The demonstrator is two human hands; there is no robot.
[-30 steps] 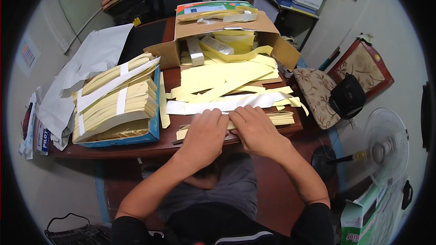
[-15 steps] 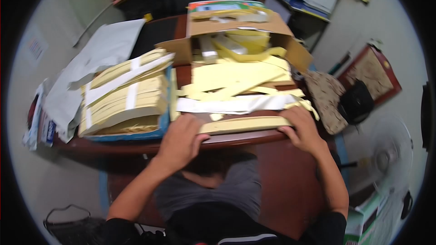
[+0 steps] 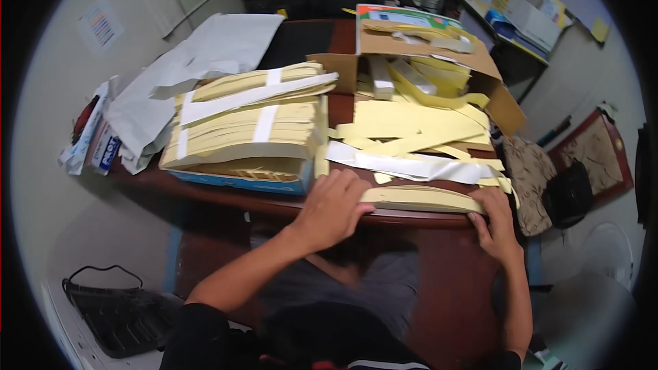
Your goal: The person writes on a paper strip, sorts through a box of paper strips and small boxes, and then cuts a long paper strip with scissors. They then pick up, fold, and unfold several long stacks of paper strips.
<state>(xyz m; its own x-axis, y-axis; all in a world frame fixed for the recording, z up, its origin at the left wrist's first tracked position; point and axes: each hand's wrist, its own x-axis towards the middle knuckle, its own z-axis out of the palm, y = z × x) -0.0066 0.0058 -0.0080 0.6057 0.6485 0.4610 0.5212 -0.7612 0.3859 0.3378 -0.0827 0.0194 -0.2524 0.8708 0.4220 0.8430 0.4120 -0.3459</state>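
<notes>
Near the table's front edge lies a thin stack of long yellow paper strips (image 3: 421, 199), bowed slightly upward in the middle. My left hand (image 3: 332, 209) grips its left end, thumb in front and fingers behind. At the right end my right hand (image 3: 495, 223) pinches the same stack. Just behind it are a crumpled white paper strip (image 3: 418, 166) and loose yellow strips (image 3: 425, 140). Left of my left hand, a blue box (image 3: 240, 181) holds bundled yellow strips (image 3: 233, 130) with white paper bands.
An open cardboard box (image 3: 504, 99) with yellow and white scraps stands at the back right. A large white paper sheet (image 3: 205, 44) lies at the back left. Beyond the table's right side is a chair (image 3: 593, 154) with a black item.
The view has shifted, so the table and its contents appear further right or lower. Both hands still hold the strip stack, which now bows a little more.
</notes>
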